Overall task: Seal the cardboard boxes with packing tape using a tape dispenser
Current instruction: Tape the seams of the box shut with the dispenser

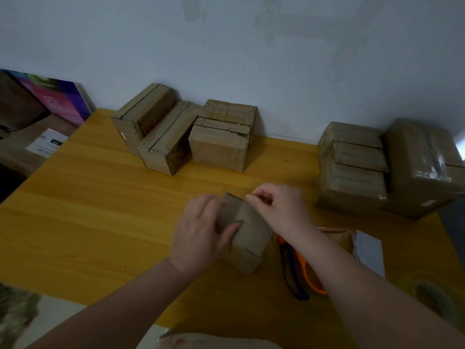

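A small brown cardboard box [247, 238] lies on the yellow wooden table [100, 210], in front of me at the middle. My left hand [198, 233] grips the box's left side, thumb across its top. My right hand [279, 210] pinches the flap edge at the box's far end. Just right of the box, an orange and blue tape dispenser [299, 270] lies on the table, partly hidden under my right forearm.
Several unsealed boxes [186, 137] stand against the wall at the back. Taped boxes [387, 167] are stacked at the right. A white paper sheet [368, 250] lies near the dispenser. A colourful carton [63, 99] leans at the far left.
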A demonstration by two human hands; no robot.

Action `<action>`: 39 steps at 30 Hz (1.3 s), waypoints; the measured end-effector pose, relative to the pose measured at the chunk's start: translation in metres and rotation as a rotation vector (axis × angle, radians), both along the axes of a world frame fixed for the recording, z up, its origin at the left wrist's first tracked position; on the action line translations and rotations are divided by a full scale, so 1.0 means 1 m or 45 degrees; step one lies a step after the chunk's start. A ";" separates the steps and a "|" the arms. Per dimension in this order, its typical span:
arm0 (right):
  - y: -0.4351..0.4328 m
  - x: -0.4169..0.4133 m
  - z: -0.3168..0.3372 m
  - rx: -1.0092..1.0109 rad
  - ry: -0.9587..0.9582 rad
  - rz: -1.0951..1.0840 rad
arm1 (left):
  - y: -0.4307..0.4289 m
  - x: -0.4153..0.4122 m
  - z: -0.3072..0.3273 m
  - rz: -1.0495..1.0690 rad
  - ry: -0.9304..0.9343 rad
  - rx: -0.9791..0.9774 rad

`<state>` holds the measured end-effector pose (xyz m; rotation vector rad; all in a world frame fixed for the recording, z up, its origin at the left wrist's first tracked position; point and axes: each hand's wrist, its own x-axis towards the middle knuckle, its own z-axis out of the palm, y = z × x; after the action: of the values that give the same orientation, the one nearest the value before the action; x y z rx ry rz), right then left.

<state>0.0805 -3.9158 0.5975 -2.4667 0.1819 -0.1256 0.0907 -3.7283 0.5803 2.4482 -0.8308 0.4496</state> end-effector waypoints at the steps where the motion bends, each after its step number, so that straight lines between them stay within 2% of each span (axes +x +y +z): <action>1: 0.001 0.001 0.001 -0.011 -0.010 -0.006 | 0.000 0.000 0.000 0.090 0.074 -0.021; 3: 0.001 0.002 0.002 -0.009 -0.024 -0.033 | 0.000 0.000 -0.002 0.164 0.277 -0.055; 6: 0.002 0.004 0.002 -0.041 -0.006 -0.057 | 0.000 0.004 -0.006 0.094 0.613 -0.033; 8: 0.002 0.005 0.002 -0.060 0.012 -0.066 | 0.000 0.005 -0.009 0.000 0.663 0.016; 18: 0.001 0.003 0.001 -0.040 0.032 -0.126 | -0.001 0.011 -0.005 -0.091 0.429 0.387; 27: -0.001 0.003 -0.005 -0.005 -0.004 -0.168 | -0.001 0.016 0.000 -0.175 0.487 0.425; 31: -0.004 -0.001 -0.006 0.014 -0.043 -0.189 | -0.004 0.016 0.010 -0.245 0.355 0.451; 34: -0.006 -0.004 -0.005 0.086 -0.063 -0.178 | -0.004 0.012 0.012 -0.407 0.117 0.304; 37: -0.012 -0.008 -0.005 0.253 0.046 -0.088 | 0.001 0.006 0.008 -0.461 0.122 0.267; 39: -0.021 -0.015 -0.004 0.476 0.205 0.006 | 0.006 0.005 0.001 -0.464 0.134 0.296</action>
<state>0.0653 -3.9366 0.5932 -2.1032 0.2451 0.1017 0.0960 -3.7221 0.5814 2.4219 -1.3124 0.0924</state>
